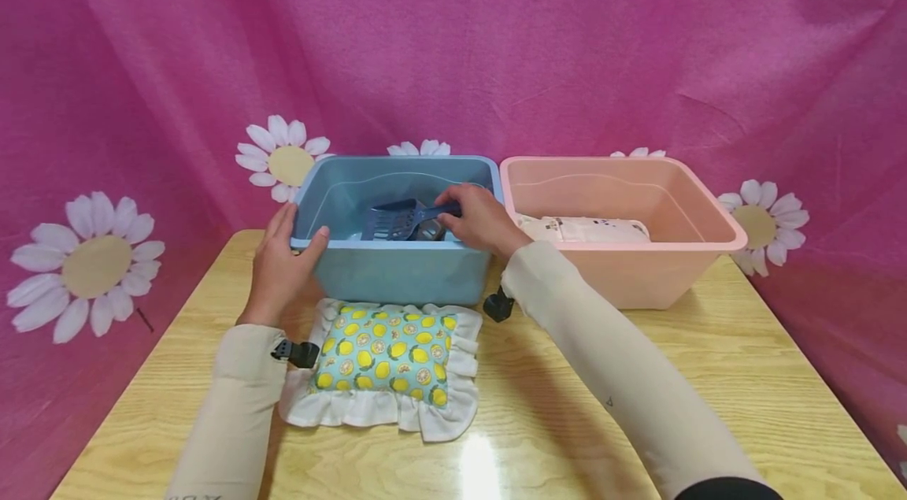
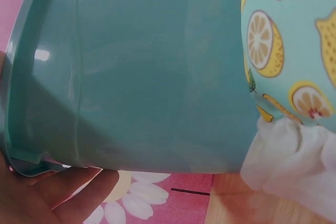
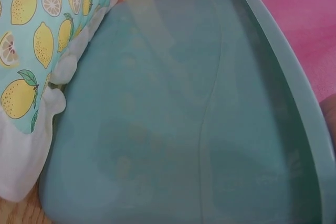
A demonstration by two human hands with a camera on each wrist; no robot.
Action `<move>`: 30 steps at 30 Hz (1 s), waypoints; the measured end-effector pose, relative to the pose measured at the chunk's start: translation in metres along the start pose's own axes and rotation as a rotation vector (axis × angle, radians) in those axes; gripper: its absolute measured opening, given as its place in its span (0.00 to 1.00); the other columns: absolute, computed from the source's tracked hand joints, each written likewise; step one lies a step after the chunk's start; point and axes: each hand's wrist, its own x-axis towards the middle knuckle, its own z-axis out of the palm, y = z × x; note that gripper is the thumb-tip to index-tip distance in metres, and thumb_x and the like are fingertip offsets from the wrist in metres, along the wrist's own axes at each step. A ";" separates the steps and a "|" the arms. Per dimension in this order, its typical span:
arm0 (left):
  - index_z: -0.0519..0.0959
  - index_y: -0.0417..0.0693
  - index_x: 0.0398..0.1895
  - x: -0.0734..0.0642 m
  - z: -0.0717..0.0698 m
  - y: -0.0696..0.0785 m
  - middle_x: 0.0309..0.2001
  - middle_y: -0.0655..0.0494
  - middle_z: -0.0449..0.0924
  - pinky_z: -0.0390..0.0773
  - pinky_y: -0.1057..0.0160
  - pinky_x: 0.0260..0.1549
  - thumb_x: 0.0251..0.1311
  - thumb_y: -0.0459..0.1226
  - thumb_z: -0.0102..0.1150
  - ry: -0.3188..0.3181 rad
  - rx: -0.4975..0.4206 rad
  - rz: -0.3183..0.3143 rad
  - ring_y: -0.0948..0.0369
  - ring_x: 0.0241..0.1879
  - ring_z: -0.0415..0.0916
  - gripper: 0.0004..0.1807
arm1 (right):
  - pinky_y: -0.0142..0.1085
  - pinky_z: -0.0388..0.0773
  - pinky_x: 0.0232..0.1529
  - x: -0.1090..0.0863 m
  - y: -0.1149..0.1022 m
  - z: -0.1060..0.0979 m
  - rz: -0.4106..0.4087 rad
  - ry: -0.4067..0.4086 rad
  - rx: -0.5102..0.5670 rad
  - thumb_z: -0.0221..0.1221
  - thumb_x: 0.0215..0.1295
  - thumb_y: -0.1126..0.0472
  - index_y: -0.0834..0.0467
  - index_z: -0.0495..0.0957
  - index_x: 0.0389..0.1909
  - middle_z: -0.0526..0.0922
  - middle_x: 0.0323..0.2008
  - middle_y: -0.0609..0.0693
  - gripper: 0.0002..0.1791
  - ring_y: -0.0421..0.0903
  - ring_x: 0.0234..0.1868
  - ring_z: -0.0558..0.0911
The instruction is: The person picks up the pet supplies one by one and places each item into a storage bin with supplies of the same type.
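Note:
In the head view a blue plastic bin stands on the table. My left hand grips its front left corner, the thumb over the front rim and the fingers along the outside. My right hand reaches over the front right rim and pinches the handle of a dark blue slotted scoop, whose head is low inside the bin. Some grey thing beside the scoop is partly hidden. A lemon-print cushion with white frills lies before the bin. The right wrist view shows only the bin's outer wall and the cushion.
Right of the blue bin, close against it, stands a pink bin with a pale printed cloth item inside. A wooden table bears everything. Behind hangs a magenta cloth with daisies.

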 end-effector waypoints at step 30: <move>0.48 0.53 0.77 -0.002 0.001 0.001 0.76 0.50 0.46 0.65 0.32 0.54 0.64 0.59 0.49 -0.003 -0.020 -0.013 0.39 0.69 0.54 0.44 | 0.42 0.74 0.54 0.000 0.000 0.001 -0.007 0.003 0.012 0.63 0.63 0.59 0.58 0.81 0.49 0.81 0.49 0.53 0.14 0.48 0.51 0.76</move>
